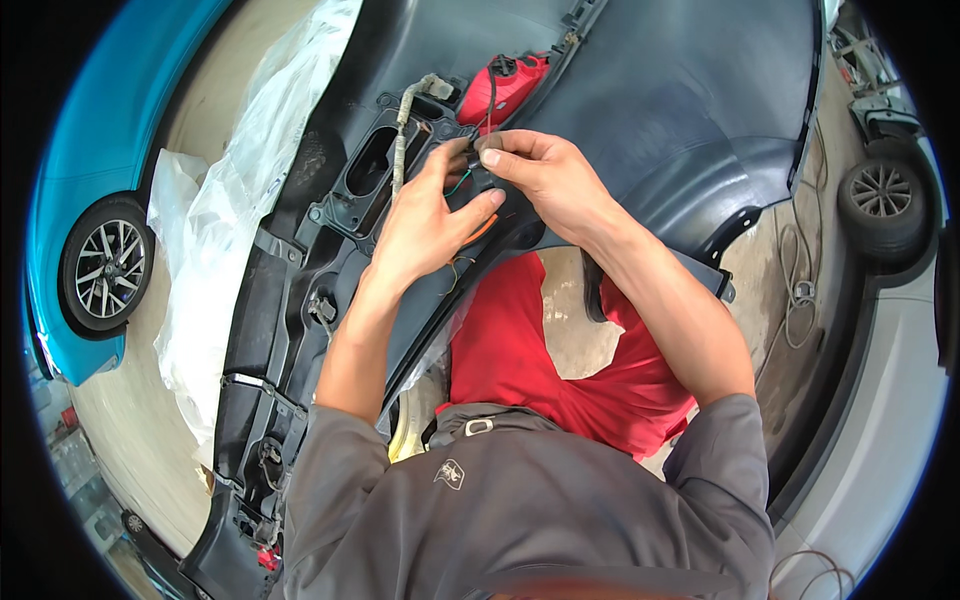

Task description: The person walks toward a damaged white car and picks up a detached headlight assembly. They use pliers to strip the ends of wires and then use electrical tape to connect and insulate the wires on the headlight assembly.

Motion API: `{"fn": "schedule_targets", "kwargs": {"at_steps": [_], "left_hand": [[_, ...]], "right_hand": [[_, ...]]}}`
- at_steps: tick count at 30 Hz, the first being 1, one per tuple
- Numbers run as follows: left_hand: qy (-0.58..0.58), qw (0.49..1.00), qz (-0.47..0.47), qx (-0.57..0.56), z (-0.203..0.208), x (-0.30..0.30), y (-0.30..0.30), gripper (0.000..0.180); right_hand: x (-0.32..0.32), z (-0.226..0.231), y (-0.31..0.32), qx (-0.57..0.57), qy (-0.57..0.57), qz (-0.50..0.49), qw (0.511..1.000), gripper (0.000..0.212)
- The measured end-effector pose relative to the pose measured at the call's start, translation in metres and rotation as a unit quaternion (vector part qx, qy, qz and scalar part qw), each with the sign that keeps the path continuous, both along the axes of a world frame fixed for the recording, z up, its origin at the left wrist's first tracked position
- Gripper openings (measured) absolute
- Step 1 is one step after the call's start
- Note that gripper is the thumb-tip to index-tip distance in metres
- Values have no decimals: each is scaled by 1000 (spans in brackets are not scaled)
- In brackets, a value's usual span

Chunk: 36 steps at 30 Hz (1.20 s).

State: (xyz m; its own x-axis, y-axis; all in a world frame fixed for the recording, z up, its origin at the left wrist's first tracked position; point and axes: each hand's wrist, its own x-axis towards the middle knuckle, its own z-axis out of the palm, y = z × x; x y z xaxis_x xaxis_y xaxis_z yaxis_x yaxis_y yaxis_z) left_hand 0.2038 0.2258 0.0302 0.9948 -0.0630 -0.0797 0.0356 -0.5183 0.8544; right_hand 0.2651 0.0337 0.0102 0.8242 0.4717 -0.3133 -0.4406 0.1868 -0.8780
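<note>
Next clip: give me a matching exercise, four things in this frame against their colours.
Things:
1. car at the left
2. bumper shell
3. lamp unit above the hands
4. plastic sheet

Colours:
A. red
B. translucent white
C. bright blue
D. dark grey

Pairs: 1-C, 2-D, 3-A, 4-B

The bumper (640, 110) is dark grey-black plastic. Between the hands run thin wires (470, 200) of green, orange and black. A lamp (505, 88) beside them is bright red. The wrapped cable (403, 130) is pale beige. The plastic sheet (215, 240) is milky white, the car (95, 160) is glossy blue, and the cloth (560, 370) is red.
</note>
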Motion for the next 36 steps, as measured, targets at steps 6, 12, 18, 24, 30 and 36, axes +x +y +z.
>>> {"fn": "schedule_targets", "kwargs": {"at_steps": [6,12,18,24,30,36], "left_hand": [[-67,996,60,15,-15,1,-2,71],[-194,976,96,1,-20,-1,-7,70],[-140,982,86,-90,-13,-4,2,82],[13,978,87,-189,-1,0,4,67],[-93,969,87,-212,-24,-5,2,66],[-77,966,90,-229,-25,-4,-1,64]], "right_hand": [[2,-1,1,16,5,16,1000,33],[3,4,0,-43,13,22,999,32],[1,13,-2,-32,17,41,998,24],[-4,14,-1,-39,22,15,999,8],[-12,3,8,-33,2,-36,999,6],[-8,-5,5,-31,-23,-56,998,13]]}}
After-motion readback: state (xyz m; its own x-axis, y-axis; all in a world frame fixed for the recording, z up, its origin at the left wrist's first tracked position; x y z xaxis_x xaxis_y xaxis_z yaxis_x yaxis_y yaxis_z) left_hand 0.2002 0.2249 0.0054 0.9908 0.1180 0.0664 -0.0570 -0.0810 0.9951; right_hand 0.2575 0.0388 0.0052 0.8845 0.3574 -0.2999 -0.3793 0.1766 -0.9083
